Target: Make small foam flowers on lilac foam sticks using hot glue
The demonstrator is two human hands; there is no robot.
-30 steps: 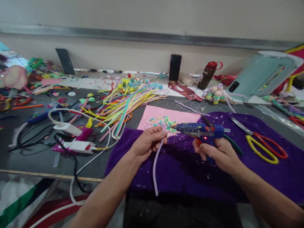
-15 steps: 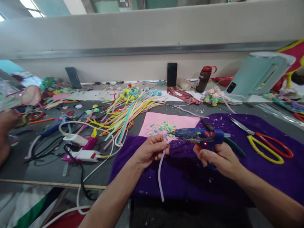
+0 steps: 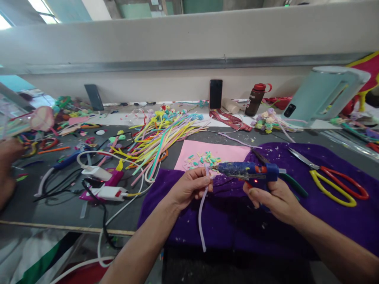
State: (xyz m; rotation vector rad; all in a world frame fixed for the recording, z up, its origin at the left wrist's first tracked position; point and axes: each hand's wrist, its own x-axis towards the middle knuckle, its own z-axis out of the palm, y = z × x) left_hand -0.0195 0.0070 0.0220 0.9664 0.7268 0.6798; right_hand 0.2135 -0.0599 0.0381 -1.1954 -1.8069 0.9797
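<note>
My left hand (image 3: 192,184) pinches a pale lilac pipe cleaner (image 3: 201,221) near its top, where it is bent or looped; the long tail hangs down over the purple cloth (image 3: 231,228). My right hand (image 3: 274,195) is wrapped round the handle of a blue hot glue gun (image 3: 242,169), whose red light is lit. The gun points left, its nozzle at the top of the lilac pipe cleaner; whether it touches I cannot tell. Just behind lies a pink sheet (image 3: 189,150) bearing small cut pieces (image 3: 207,157) in green, yellow and lilac.
Scissors (image 3: 319,173) with red and yellow handles lie at right, beside green-handled pliers (image 3: 291,183). Behind are a pipe cleaner pile (image 3: 160,138), phone (image 3: 216,94), bottle (image 3: 255,100) and kettle (image 3: 319,94). A power strip (image 3: 102,189) with cables sits left, near another person's hand (image 3: 8,169).
The whole view has shifted slightly. Both hands keep their grips, and the glue gun stays with its nozzle at the top of the lilac pipe cleaner.
</note>
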